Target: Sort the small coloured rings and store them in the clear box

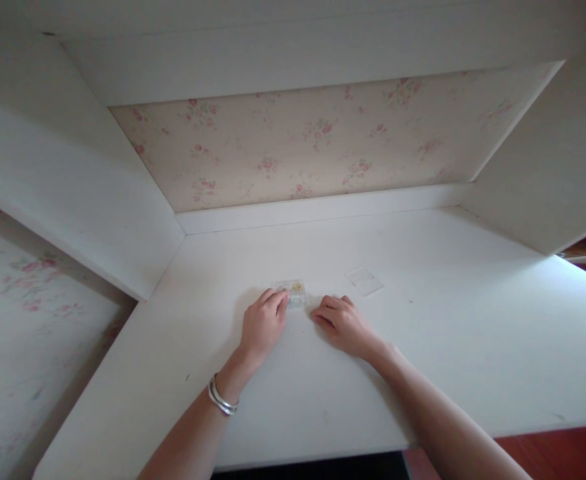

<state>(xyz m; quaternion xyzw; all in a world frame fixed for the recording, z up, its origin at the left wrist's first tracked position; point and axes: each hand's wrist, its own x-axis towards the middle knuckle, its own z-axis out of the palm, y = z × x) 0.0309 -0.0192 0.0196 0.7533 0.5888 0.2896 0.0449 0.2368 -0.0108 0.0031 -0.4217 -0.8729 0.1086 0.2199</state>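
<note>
A small clear plastic box point(299, 298) lies on the white desk, with something yellow in its back right section and pale contents in front. My left hand point(266, 321) has its fingers closed over the left part of this box, hiding that side. To the right of the box, my right hand point(341, 323) rests low over the desk with its fingers curled together. Whatever its fingertips may hold is too small or hidden to make out. Behind the right hand, a flat clear lid point(365, 281) lies apart from the box.
The white desktop point(453, 333) is bounded by a left side panel point(87, 173), a right side panel point(533, 160) and a low back ledge point(323, 205). Floral wallpaper point(283, 147) covers the wall behind. A tiny dark mark point(187, 377) shows at the left of the desk.
</note>
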